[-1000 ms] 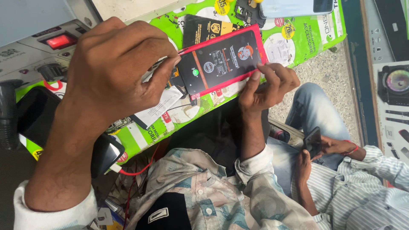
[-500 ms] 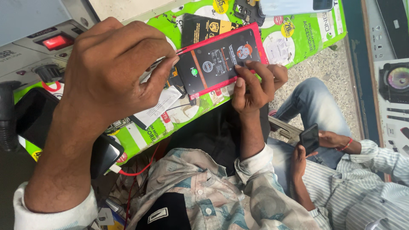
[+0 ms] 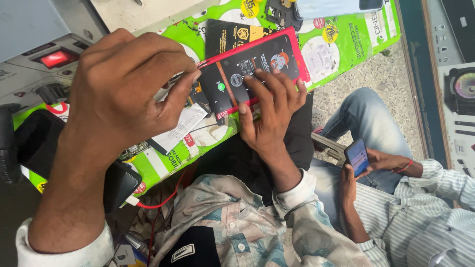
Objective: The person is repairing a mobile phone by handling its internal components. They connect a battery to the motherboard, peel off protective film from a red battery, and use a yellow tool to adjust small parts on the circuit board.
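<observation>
We are holding a red-edged phone between both hands, tilted above the desk, its dark back with round stickers facing up at us.

Left hand: curled over the phone's near-left end, fingers bunched together and thumb tucked against them, pinching that corner. What sits under the fingertips is hidden, so we cannot tell whether a small tool is in the pinch. The grip looks like an anchor, keeping the phone from sliding.

Right hand: fingers spread flat across the dark back, tips pressing the surface near the stickers, thumb hooked under the lower red edge. We are judging this as a press or rub along the back, with the thumb giving counter-pressure from beneath.

Under the left hand: loose white slips and small parts are lying on the green printed mat. Beyond the right fingertips, a black packet. Far left of the left hand, a grey unit with a lit red switch. Below the left wrist, a black pouch with a red cable.

To the right of our right arm, another person in a striped shirt is sitting, their hands holding a separate phone.
</observation>
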